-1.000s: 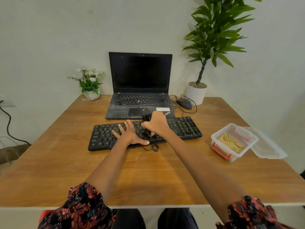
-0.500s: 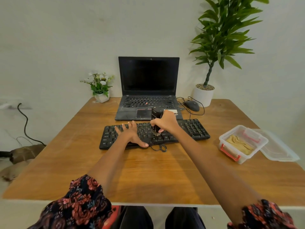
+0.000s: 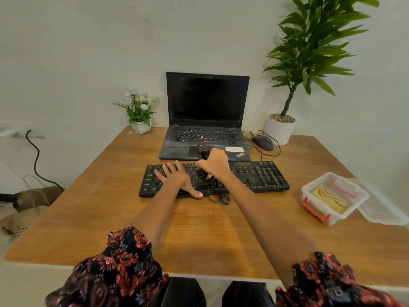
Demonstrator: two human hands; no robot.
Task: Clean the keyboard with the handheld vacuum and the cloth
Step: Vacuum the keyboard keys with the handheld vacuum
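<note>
A black keyboard [image 3: 259,176] lies across the middle of the wooden table [image 3: 199,229]. My left hand [image 3: 177,178] lies flat on its left half with the fingers spread. My right hand [image 3: 215,162] grips a small black handheld vacuum [image 3: 203,151], held upright with its lower end on the keys near the keyboard's centre. A thin black cord [image 3: 221,198] loops onto the table in front of the keyboard. The tan cloth [image 3: 329,199] lies folded inside a clear plastic box [image 3: 309,191] with red clips at the right.
An open black laptop [image 3: 207,120] stands behind the keyboard. A wired mouse [image 3: 263,142] and a tall potted plant [image 3: 281,129] are at the back right, a small flower pot [image 3: 140,127] at the back left. The box's lid [image 3: 380,209] lies right of the box.
The view has shifted, so everything sits further right in the frame. My right hand with the vacuum has moved a little away from me over the keys. My left hand stays flat on the keyboard.
</note>
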